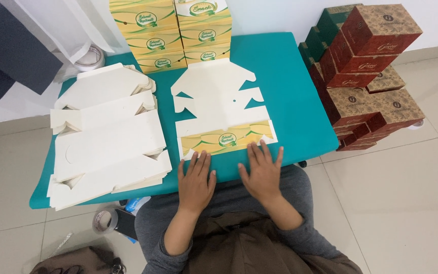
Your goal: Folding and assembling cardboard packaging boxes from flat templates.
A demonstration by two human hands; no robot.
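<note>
A flat white box blank (219, 99) lies unfolded on the teal table (290, 96), its near flap (226, 138) turned up to show a yellow and green printed side. My left hand (196, 180) rests palm down at the table's front edge, fingertips touching the flap's left corner. My right hand (262, 170) lies flat beside it, fingertips on the flap's right part. Both hands have fingers spread and hold nothing.
A thick stack of white box blanks (107, 137) covers the table's left half. Assembled yellow boxes (171, 33) stand at the table's far edge. Red and brown boxes (366, 71) are piled on the floor at right. A tape roll (103, 221) lies on the floor below the table.
</note>
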